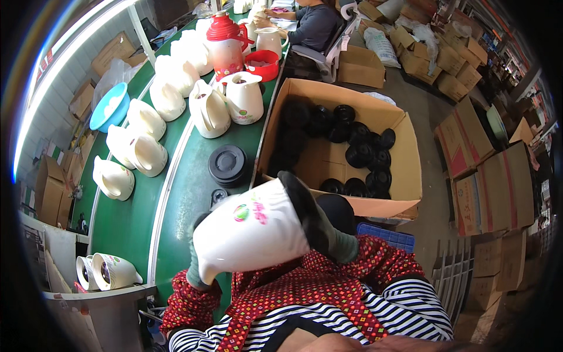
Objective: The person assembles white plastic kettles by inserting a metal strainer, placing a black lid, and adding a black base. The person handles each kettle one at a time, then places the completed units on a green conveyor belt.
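A white thermos jug (pixel 252 229) with a pink and green print lies tilted on its side in front of my body. My left hand (pixel 200 222), in a dark glove with a green cuff, holds it at the left end and is mostly hidden behind it. At the jug's right end is a black round base (pixel 295 196). My right hand (pixel 321 230), also in a dark glove, is closed against this base; its fingers are partly hidden. Just beyond the jug, a stack of black round bases (pixel 227 164) stands on the green table (pixel 193 170), with a small black part (pixel 219 195) beside it.
An open cardboard box (pixel 410 152) of black round parts stands to the right. Several white jugs (pixel 167 97) line the table's left and far side, near a red thermos (pixel 226 47), a red basin (pixel 262 66) and a blue basin (pixel 110 107). A co-worker (pixel 316 26) sits at the far end.
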Demonstrator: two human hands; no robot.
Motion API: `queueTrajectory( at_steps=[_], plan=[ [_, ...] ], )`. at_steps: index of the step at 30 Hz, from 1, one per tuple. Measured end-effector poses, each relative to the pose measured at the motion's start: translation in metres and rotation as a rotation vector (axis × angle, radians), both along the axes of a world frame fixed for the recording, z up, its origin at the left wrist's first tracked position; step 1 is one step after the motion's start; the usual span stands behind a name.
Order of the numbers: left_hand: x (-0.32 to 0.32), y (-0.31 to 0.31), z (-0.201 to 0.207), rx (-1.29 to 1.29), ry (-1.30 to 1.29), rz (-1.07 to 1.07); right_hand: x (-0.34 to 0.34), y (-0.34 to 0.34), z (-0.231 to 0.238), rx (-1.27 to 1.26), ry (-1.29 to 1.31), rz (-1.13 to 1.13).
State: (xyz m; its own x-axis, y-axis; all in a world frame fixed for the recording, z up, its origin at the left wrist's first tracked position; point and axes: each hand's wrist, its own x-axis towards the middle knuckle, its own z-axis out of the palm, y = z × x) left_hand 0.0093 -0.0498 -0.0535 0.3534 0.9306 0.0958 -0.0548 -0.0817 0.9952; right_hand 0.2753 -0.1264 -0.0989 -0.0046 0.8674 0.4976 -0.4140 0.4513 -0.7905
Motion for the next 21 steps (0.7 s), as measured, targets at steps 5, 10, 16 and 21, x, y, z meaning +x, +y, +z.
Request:
queueTrajectory(
  at_steps=[5, 10, 16, 21],
  plan=[
    [-0.002, 0.029, 0.026, 0.926, 0.494, 0.082, 0.02, 0.011, -0.033, -0.697, 0.768, 0.519],
    [-0.016, 0.013, -0.016, -0.244, -0.228, -0.032, -0.001, -0.015, 0.033, -0.221, 0.011, 0.076],
    [0.016, -0.022, -0.039, -0.623, -0.334, -0.512, 0.032, -0.003, 0.11, 0.509, -1.092, 0.023],
    [0.023, -0.02, -0.044, -0.407, -0.181, -0.42, 0.026, -0.002, 0.099, 0.503, -0.879, -0.161]
  ],
)
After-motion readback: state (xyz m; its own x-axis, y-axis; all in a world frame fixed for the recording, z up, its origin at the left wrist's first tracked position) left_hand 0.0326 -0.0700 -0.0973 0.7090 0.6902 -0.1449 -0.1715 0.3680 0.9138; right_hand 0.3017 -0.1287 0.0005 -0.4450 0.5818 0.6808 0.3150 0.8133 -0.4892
